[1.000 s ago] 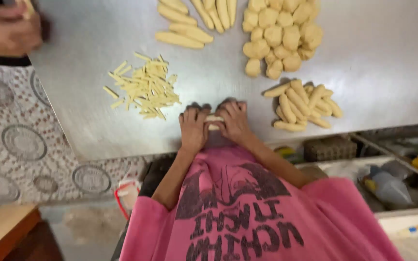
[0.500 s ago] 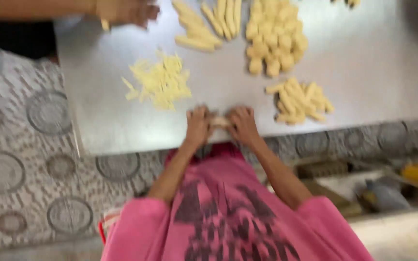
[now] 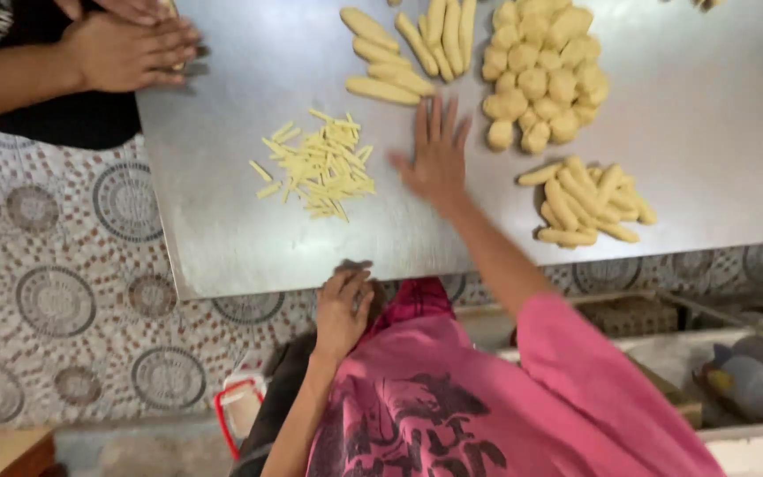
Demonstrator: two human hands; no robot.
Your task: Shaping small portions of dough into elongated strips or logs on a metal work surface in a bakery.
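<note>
My right hand (image 3: 439,157) lies flat with spread fingers on the metal table top (image 3: 717,115), touching no dough. It sits between a heap of thin yellow dough sticks (image 3: 318,164) on its left and a pile of short dough logs (image 3: 589,200) on its right. Long dough rolls (image 3: 406,46) and a mound of dough balls (image 3: 540,69) lie just beyond its fingertips. My left hand (image 3: 343,309) rests curled at the table's near edge, back up. Whether it holds anything is hidden.
Another person's hands (image 3: 125,46) press on the table at the top left. A patterned grey cloth (image 3: 64,291) covers the surface left of the metal sheet. Below the table edge on the right are trays and a grey bottle (image 3: 752,384).
My hands were together at the near edge on a small dough piece. Now my right hand has reached forward and spread flat on the table. My left hand stays at the edge.
</note>
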